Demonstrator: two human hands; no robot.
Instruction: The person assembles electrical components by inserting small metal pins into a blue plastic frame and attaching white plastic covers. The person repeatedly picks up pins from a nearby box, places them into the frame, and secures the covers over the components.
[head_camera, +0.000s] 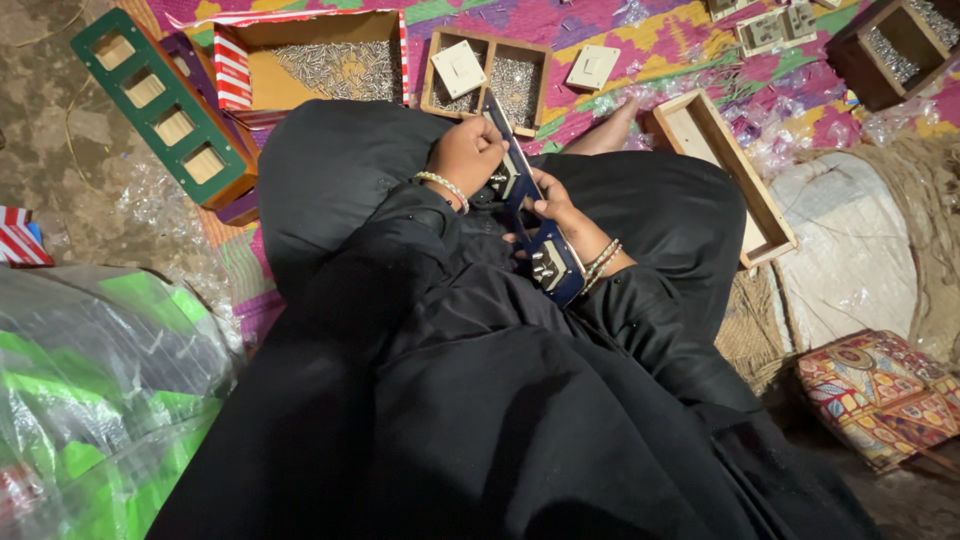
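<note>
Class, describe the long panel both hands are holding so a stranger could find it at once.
Start at the black-robed lap. Across it lies a long dark blue switch panel, gripped by the left hand and right hand. Unlike the green wooden frame, it carries fitted switches.

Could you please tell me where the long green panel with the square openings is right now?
The long green panel lies at the upper left of the head view, slanted on the floor, just left of the cardboard box of screws.
</note>
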